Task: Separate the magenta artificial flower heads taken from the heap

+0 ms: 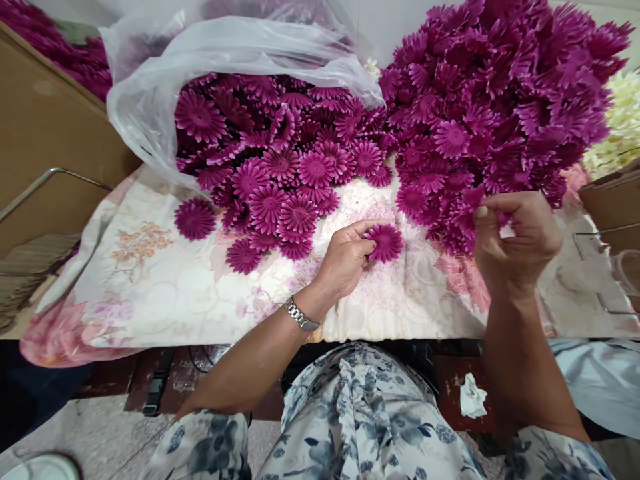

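My left hand point(347, 257), with a metal watch on the wrist, pinches a flat magenta fabric flower point(385, 242) just above the cloth-covered table point(165, 293). My right hand point(517, 237) is raised at the right with its fingers closed on magenta petals point(473, 200) at the edge of a tall heap of flowers point(500, 100). A clear plastic bag point(150, 100) lies open at the back left, and many flat flowers point(280, 160) spill out of it onto the cloth.
A brown cardboard box point(45, 127) stands at the left with a metal wire frame point(45, 183). Cream flowers point(623, 127) lie at the far right beside another box point(613, 200). A crumpled white scrap point(471, 397) lies under the table.
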Action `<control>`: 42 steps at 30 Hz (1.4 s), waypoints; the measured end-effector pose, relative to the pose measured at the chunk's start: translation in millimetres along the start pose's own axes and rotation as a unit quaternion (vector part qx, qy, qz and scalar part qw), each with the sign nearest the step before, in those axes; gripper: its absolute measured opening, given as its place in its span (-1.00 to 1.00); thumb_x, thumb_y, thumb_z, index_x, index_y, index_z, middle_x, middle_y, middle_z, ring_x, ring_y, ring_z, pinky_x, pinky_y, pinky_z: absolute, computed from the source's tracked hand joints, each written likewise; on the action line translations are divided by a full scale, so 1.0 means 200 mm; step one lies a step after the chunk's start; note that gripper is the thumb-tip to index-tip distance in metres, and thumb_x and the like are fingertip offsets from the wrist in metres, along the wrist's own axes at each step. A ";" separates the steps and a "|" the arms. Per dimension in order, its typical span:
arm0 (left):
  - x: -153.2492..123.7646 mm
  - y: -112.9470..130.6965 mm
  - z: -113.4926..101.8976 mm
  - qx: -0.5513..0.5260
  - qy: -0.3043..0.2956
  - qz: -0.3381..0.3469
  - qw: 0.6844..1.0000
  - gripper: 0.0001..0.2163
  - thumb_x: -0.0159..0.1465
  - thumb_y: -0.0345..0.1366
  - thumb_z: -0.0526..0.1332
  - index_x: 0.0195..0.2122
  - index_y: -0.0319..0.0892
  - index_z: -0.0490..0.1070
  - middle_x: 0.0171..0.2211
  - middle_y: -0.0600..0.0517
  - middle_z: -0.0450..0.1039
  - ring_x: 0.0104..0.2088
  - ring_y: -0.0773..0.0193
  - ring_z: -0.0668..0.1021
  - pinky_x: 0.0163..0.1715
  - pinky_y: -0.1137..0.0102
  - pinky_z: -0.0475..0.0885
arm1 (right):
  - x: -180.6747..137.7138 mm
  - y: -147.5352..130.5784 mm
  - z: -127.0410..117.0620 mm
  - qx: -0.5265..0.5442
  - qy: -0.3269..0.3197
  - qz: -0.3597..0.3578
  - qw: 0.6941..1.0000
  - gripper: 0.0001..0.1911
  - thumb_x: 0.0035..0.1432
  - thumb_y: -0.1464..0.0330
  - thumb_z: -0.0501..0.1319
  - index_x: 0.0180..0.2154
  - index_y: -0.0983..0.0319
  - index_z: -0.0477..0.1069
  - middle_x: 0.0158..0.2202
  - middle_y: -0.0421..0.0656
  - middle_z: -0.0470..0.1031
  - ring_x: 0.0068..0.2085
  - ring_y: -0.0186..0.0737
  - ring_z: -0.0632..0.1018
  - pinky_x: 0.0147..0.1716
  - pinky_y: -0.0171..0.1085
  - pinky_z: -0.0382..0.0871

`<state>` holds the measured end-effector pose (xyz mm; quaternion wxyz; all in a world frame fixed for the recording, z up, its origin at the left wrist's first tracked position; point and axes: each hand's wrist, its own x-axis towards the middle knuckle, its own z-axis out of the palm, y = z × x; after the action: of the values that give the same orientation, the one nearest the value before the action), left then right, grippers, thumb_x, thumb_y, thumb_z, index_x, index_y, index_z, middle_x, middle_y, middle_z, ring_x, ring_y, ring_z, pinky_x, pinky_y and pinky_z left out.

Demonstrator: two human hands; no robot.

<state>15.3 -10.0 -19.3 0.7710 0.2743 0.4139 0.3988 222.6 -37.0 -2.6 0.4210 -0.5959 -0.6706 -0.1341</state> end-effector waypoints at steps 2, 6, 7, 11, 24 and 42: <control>0.00 0.00 0.00 0.002 -0.008 0.003 1.000 -0.66 -0.09 -0.58 0.15 -0.29 -0.22 0.54 -0.54 0.06 0.46 -0.63 0.48 0.35 -0.63 0.53 0.15 | 0.01 0.07 -0.03 -0.121 -0.035 -0.004 0.992 -0.89 0.13 0.34 0.19 -0.44 0.18 0.40 -0.44 -0.09 0.48 -0.34 -0.14 0.47 -0.29 -0.14 0.28; 0.00 0.00 0.00 0.002 -0.014 0.004 1.000 -0.66 -0.08 -0.58 0.13 -0.29 -0.22 0.52 -0.55 0.08 0.44 -0.63 0.48 0.35 -0.62 0.52 0.17 | -0.01 0.10 0.01 -0.194 -0.083 -0.034 0.977 -0.86 0.15 0.35 0.14 -0.42 0.18 0.44 -0.33 -0.10 0.54 -0.24 -0.12 0.47 -0.19 -0.13 0.26; 0.00 0.00 0.00 0.001 -0.014 0.005 1.000 -0.67 -0.08 -0.58 0.13 -0.30 -0.22 0.52 -0.55 0.08 0.44 -0.63 0.48 0.35 -0.62 0.52 0.17 | -0.02 0.09 0.02 -0.202 -0.089 -0.035 0.975 -0.84 0.16 0.35 0.12 -0.41 0.18 0.45 -0.31 -0.11 0.54 -0.23 -0.13 0.47 -0.17 -0.13 0.25; 0.00 0.01 0.00 0.001 -0.009 0.005 1.000 -0.69 -0.08 -0.58 0.12 -0.32 -0.23 0.51 -0.56 0.09 0.42 -0.65 0.48 0.33 -0.62 0.51 0.17 | -0.03 0.09 0.03 -0.213 -0.073 -0.016 0.974 -0.81 0.17 0.35 0.10 -0.43 0.20 0.44 -0.38 -0.11 0.51 -0.28 -0.16 0.47 -0.22 -0.16 0.27; 0.00 0.01 0.00 -0.007 -0.006 0.025 1.000 -0.67 -0.08 -0.57 0.14 -0.27 -0.25 0.50 -0.51 0.08 0.42 -0.60 0.49 0.34 -0.62 0.53 0.16 | -0.07 -0.17 -0.01 -0.037 -0.072 -0.144 0.986 -0.93 0.10 0.47 0.22 -0.34 0.19 0.44 -0.43 -0.18 0.52 -0.37 -0.26 0.47 -0.35 -0.25 0.34; -0.01 0.03 0.01 -0.006 0.002 0.016 1.000 -0.69 -0.09 -0.54 0.18 -0.28 -0.26 0.49 -0.51 0.08 0.44 -0.59 0.47 0.39 -0.60 0.53 0.23 | -0.06 0.00 -0.11 -0.013 -0.172 -0.003 0.985 -0.86 0.19 0.34 0.18 -0.25 0.19 0.49 -0.36 -0.16 0.56 -0.36 -0.27 0.51 -0.36 -0.25 0.35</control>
<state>13.7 -8.5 -13.5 0.7651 0.2755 0.4090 0.4141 230.2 -60.0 1.6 0.2913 -0.6136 -0.7328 -0.0400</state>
